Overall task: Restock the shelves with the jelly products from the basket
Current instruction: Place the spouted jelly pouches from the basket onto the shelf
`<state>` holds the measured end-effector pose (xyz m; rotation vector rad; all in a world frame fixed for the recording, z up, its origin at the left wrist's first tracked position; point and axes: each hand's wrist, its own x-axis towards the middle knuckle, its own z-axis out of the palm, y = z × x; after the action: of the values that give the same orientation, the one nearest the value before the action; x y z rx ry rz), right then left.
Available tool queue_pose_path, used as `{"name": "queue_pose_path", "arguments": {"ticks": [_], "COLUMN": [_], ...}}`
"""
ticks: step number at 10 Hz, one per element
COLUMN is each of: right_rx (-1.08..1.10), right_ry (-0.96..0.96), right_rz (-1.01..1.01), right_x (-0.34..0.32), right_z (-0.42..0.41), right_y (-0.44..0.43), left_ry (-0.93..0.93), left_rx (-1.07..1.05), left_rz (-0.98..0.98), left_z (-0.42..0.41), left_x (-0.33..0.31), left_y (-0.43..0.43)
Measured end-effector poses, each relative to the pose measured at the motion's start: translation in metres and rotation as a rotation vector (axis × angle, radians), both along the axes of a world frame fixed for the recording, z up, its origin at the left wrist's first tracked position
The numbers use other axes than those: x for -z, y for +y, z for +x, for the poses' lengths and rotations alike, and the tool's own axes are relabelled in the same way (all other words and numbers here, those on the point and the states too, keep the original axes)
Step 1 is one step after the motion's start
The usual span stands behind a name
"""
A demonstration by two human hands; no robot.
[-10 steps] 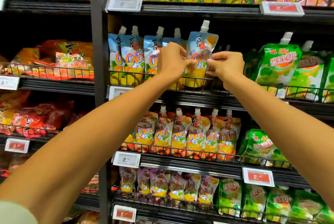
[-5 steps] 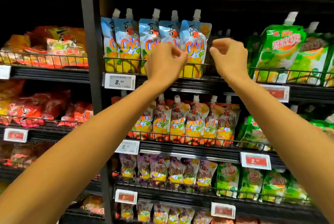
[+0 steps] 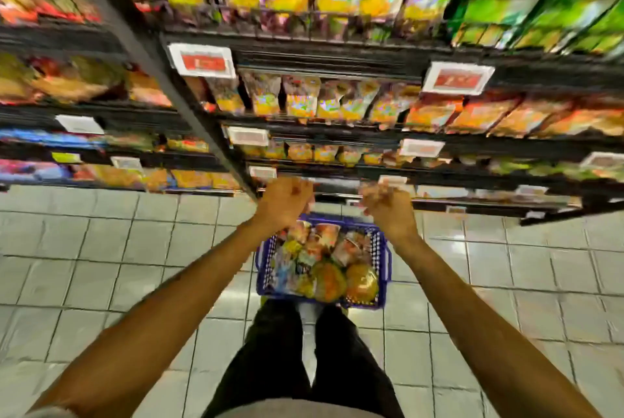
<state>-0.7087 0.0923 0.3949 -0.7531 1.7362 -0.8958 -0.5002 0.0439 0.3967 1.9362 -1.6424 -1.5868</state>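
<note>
The basket [image 3: 385, 260] of jelly packs [image 3: 326, 269] sits on the floor below, midway between the left hand [image 3: 285, 203] and the right hand [image 3: 388, 213]. Both hands' fingers are curled, but blur hides any grip.

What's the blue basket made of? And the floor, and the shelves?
The blue basket looks like plastic: one bright colour, walls moulded with rows of small holes. The floor looks like glazed tile: pale squares, dark grout lines, a soft shine. The shelves seem dark painted metal with thin wire rails, though blur leaves that open.
</note>
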Motion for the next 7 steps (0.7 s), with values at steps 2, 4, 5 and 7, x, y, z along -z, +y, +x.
{"name": "queue_pose_path", "arguments": {"ticks": [2,4,5,7], "right_rx": [-0.073,-0.182,-0.287,-0.517], "right_ry": [0.086,0.254,0.245,0.423], "right_rz": [0.313,0.486,0.581,0.572], "right_x": [0.171,0.35,0.423,0.509], "right_z": [0.035,0.072,0.089,0.113], "right_y": [0.051,0.078,0.09,0.108], "left_ry": [-0.15,-0.229,-0.167,0.119], "left_rx": [-0.186,-0.197,-0.292,-0.678], "left_rz": [0.267,0.447,0.499,0.703], "left_z": [0.024,0.046,0.049,0.04], "left_x": [0.202,0.359,0.412,0.505], "left_y": [0.071,0.105,0.1,0.083]}}
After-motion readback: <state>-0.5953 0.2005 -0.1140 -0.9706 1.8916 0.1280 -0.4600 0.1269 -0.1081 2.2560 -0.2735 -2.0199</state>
